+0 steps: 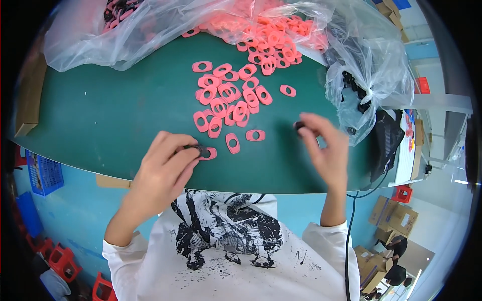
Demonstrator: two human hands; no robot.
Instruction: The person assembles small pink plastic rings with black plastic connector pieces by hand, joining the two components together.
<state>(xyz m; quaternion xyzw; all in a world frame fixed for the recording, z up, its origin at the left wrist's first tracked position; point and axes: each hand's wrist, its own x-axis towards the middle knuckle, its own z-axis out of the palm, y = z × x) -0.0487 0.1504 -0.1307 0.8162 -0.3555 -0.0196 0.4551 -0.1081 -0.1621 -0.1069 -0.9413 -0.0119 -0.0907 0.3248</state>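
Pink rings [226, 104] — loose cluster mid-table, between and beyond the two hands. Labels: a white one on a carton [394, 215] at right, its writing too small to read. Bold black print [228, 233] on the white shirt [160, 271], with small scrawl-like marks to its right.

Left hand [168, 160] grasps a dark piece [195, 147] in its fingertips, right up against one pink ring at the cluster's near left; cannot tell whether the two are joined. Right hand [329, 148] pinches a small black part [298, 125] between thumb and finger, raised right of the rings, well apart from them.

Surface: green table [110, 110], curved by the lens. Clear bags along the far side — one [150, 25] at left, a knotted one [371, 75] at right with black pieces inside. Room: light-blue floor [75, 200], blue crate [45, 173], red stools [65, 263] lower left, people [396, 246] lower right.
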